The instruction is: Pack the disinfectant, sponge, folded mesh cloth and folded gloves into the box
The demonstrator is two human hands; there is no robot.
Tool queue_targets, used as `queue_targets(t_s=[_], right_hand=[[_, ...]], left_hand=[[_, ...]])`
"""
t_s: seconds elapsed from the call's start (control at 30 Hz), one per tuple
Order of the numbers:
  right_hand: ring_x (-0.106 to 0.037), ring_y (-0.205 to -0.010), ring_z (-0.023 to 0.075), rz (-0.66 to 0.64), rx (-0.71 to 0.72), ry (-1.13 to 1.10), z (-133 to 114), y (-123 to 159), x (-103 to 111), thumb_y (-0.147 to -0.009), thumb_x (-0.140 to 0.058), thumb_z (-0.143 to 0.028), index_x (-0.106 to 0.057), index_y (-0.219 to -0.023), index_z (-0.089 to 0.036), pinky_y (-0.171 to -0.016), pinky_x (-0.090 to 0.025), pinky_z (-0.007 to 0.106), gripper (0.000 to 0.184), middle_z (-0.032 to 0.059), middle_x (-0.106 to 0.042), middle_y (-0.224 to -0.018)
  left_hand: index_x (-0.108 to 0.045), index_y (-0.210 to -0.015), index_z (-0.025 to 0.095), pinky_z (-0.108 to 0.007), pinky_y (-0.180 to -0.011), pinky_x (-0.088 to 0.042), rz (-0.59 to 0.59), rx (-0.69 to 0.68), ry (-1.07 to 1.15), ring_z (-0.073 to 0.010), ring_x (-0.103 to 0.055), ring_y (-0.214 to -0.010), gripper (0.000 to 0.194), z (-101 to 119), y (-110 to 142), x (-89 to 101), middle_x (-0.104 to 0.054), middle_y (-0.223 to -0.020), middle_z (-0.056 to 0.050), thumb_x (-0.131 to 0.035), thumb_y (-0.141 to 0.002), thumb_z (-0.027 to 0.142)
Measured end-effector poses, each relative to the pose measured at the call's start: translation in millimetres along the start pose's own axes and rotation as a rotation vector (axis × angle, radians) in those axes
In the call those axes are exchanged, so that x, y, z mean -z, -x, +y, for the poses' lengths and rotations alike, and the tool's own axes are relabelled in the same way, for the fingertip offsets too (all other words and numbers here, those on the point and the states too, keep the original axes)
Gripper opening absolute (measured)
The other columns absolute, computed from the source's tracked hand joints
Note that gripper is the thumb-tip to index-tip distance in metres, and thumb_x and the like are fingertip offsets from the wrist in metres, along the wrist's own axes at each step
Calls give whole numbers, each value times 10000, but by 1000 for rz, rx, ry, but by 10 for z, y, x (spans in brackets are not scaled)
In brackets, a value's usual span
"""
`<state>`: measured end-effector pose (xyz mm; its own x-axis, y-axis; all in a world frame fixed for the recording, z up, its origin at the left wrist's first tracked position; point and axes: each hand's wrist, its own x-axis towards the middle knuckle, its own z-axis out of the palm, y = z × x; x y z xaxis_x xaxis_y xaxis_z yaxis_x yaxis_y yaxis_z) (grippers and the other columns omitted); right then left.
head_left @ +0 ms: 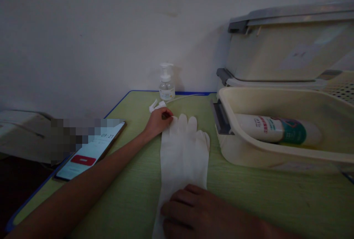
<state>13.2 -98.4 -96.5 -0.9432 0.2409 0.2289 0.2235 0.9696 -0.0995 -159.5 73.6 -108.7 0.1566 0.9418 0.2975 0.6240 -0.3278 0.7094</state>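
A white glove (184, 154) lies flat on the green tabletop, its fingers pointing away from me and its cuff running toward the bottom edge. My left hand (158, 121) pinches the tip of the glove's leftmost finger between thumb and forefinger. Across the cuff rests my right hand (190, 213), palm down, with its fingers laid over the fabric and slightly bent. Its thumb is hidden. Just beyond my left hand is a white plastic clip-like piece (157, 105), with a thin pale cable (185, 97) trailing off behind it.
A clear pump bottle (167, 89) stands at the back edge by the wall. At left lies a lit phone (91, 150). On the right, a cream bin (229, 150) holds a white and green spray can (276, 130); a lidded storage box (276, 51) is behind it.
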Motion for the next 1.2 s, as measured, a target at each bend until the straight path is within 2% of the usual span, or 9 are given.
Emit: queue_targets(t_s=[0.3, 0.6, 1.2], right_hand=[[-489, -834, 141, -10, 0, -3, -2, -2, 8, -932, -490, -285, -566, -915, -179, -685, -381, 287, 132, -19, -587, -976], [-487, -824, 141, -26, 2, -3, 23, -9, 20, -929, -496, -274, -568, -925, -177, -685, -377, 287, 121, -17, -585, -979], [-478, -834, 144, 11, 7, -14, -1, -4, 23, -935, -483, -275, -571, -908, -170, -694, -369, 286, 139, -11, -584, -968]], left_hand=[[-646, -691, 142, -253, -632, -495, -42, -4, 69, -131, -608, -619, 68, 33, -25, -4, -673, -672, -5, -591, -692, 103], [-718, -755, 158, -306, -771, -500, -33, -26, 35, -178, -648, -782, 191, 10, -49, -14, -721, -820, -41, -548, -720, 80], [-697, -807, 125, -277, -650, -487, -63, 8, 3, -149, -607, -647, 132, -9, -53, -36, -689, -725, -38, -615, -703, 118]])
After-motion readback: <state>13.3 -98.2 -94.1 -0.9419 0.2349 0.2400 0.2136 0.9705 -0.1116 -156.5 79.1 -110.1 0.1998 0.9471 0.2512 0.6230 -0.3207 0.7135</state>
